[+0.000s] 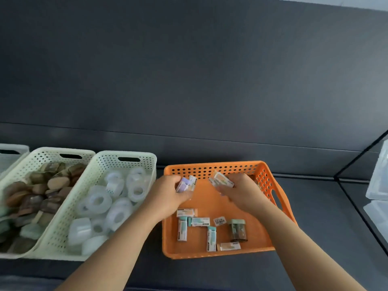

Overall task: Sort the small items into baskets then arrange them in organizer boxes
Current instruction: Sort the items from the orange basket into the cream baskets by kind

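Note:
An orange perforated basket [212,165] sits in front of me on the dark table. Inside it lie several small white-and-teal boxes [182,227] and a small jar with a pale green lid [238,229]. My left hand [165,196] reaches into the basket's left side and grips a few small boxes [185,183]. My right hand [241,192] is over the basket's back right and holds another small box [221,179]. Two pale green baskets stand to the left: one with white tape rolls [100,201], one with brown flat pieces [42,185].
A clear plastic organizer box [378,179] stands at the far right edge, with another clear one [378,217] below it. A white basket corner [12,150] shows at the far left. A dark wall rises behind the table.

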Available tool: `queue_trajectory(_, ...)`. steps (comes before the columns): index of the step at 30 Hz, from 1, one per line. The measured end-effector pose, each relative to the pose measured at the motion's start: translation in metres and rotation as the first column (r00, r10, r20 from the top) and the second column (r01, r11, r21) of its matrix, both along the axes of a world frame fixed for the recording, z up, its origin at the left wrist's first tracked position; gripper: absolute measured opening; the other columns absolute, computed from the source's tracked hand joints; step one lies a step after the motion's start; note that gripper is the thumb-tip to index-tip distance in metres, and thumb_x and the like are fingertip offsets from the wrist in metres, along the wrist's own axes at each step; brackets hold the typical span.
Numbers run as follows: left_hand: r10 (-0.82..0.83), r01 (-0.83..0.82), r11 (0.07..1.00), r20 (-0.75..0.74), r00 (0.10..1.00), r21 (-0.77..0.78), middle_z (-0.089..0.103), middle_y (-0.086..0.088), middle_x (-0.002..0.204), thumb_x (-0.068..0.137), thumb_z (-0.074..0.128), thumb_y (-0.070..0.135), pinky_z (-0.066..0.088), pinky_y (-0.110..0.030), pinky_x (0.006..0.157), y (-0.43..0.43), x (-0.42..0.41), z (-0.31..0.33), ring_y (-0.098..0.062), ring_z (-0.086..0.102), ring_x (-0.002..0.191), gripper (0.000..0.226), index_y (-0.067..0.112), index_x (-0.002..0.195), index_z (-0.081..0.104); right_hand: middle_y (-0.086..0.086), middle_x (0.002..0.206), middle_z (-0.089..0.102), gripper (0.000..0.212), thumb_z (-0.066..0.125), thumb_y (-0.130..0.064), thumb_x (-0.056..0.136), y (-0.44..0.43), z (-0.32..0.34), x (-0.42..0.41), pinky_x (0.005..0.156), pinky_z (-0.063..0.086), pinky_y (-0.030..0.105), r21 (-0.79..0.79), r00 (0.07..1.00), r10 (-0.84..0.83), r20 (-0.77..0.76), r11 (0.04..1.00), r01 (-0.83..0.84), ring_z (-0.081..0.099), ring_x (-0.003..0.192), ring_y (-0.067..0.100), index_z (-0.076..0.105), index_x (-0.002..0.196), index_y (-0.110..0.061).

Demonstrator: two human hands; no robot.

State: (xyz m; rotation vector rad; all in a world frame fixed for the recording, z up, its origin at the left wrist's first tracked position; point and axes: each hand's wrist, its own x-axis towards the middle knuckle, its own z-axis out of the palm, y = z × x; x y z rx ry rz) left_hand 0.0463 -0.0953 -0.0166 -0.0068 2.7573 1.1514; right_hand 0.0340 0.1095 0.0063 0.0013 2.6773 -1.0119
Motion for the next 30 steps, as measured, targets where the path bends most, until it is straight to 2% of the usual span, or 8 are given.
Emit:
queue_trajectory(4, 0.132, -0.128, 0.985, -0.028, 0.991, 0.118, 0.07, 0.005, 0.077, 0.082, 0.073, 0.03, 0.057, -0.033, 0.063, -0.061, 0.023, 0.022, -0.008, 0.067, 0.064, 0.012, 0.025, 0.089, 0.065, 0.001, 0.067, 0.065, 0.018, 0.056, -0.027, 0.094, -0.056, 0.02, 0.004, 0.049, 0.044, 0.023, -0.051, 0.997, 0.077, -0.017, 0.996, -0.078, 0.055, 0.05, 0.012, 0.058, 0.082, -0.014)
queue_trajectory(8, 0.244, -0.238, 0.964, -0.038, 0.969, 0.12, 0.069, -0.005, 0.075, 0.078, 0.074, 0.034, 0.055, -0.049, 0.067, -0.141, 0.043, 0.033, -0.025, 0.067, 0.068, 0.02, 0.016, 0.082, 0.065, 0.0, 0.071, 0.067, 0.012, 0.056, -0.027, 0.094, -0.127, 0.033, 0.007, 0.052, 0.046, 0.018, -0.075, 0.987, 0.158, -0.034, 0.984, -0.16, 0.061, 0.057, 0.007, 0.061, 0.089, -0.017)
queue_trajectory(13, 0.328, -0.323, 0.94, -0.029, 0.944, 0.106, 0.071, 0.006, 0.079, 0.083, 0.072, 0.027, 0.057, -0.032, 0.065, -0.249, 0.067, 0.044, -0.007, 0.067, 0.062, 0.008, 0.027, 0.089, 0.067, 0.006, 0.067, 0.065, 0.018, 0.057, -0.024, 0.093, -0.233, 0.036, 0.009, 0.054, 0.047, 0.023, -0.155, 0.976, 0.215, -0.033, 0.964, -0.218, 0.056, 0.05, 0.008, 0.061, 0.088, -0.007)
queue_trajectory(16, 0.397, -0.395, 0.915, -0.003, 0.918, 0.087, 0.071, 0.007, 0.086, 0.082, 0.073, 0.026, 0.057, -0.034, 0.068, -0.325, 0.08, 0.045, -0.01, 0.069, 0.069, 0.013, 0.028, 0.093, 0.066, 0.004, 0.066, 0.064, 0.014, 0.055, -0.022, 0.092, -0.308, 0.034, 0.012, 0.049, 0.044, 0.022, -0.164, 0.955, 0.297, -0.022, 0.941, -0.296, 0.055, 0.049, 0.01, 0.057, 0.081, -0.013)
queue_trajectory(19, 0.443, -0.443, 0.896, 0.0, 0.896, -0.023, 0.068, 0.002, 0.076, 0.081, 0.073, 0.024, 0.049, -0.029, 0.06, -0.395, 0.092, 0.044, -0.015, 0.065, 0.067, 0.01, 0.025, 0.085, 0.064, 0.006, 0.071, 0.064, 0.012, 0.054, -0.021, 0.092, -0.381, 0.028, 0.015, 0.051, 0.044, 0.024, -0.14, 0.919, 0.393, -0.033, 0.909, -0.394, 0.056, 0.055, 0.015, 0.059, 0.09, -0.011)
queue_trajectory(21, 0.455, -0.454, 0.889, 0.009, 0.89, -0.062, 0.066, -0.001, 0.072, 0.08, 0.074, 0.021, 0.046, -0.026, 0.055, -0.433, 0.097, 0.039, -0.017, 0.065, 0.063, 0.013, 0.026, 0.08, 0.062, 0.005, 0.076, 0.061, 0.018, 0.053, -0.026, 0.094, -0.425, 0.022, 0.015, 0.053, 0.042, 0.025, -0.068, 0.884, 0.463, -0.059, 0.882, -0.466, 0.054, 0.058, 0.015, 0.058, 0.094, -0.009)
queue_trajectory(25, 0.454, -0.443, 0.883, 0.043, 0.89, -0.158, 0.064, -0.001, 0.074, 0.077, 0.076, 0.019, 0.039, -0.024, 0.049, -0.489, 0.095, 0.022, -0.012, 0.059, 0.063, 0.014, 0.023, 0.079, 0.063, 0.007, 0.087, 0.051, 0.02, 0.049, -0.032, 0.097, -0.496, 0.007, 0.009, 0.067, 0.038, 0.032, 0.137, 0.811, 0.577, -0.096, 0.815, -0.564, 0.049, 0.083, 0.024, 0.051, 0.095, -0.012)
queue_trajectory(30, 0.397, -0.384, 0.909, 0.061, 0.916, -0.16, 0.063, 0.006, 0.079, 0.077, 0.077, 0.018, 0.034, -0.019, 0.049, -0.52, 0.081, 0.002, -0.004, 0.057, 0.067, 0.022, 0.03, 0.078, 0.059, 0.013, 0.12, 0.053, 0.033, 0.045, -0.036, 0.098, -0.542, -0.01, 0.002, 0.098, 0.034, 0.041, 0.329, 0.736, 0.677, -0.034, 0.702, -0.631, 0.036, 0.121, 0.029, 0.054, 0.123, -0.016)
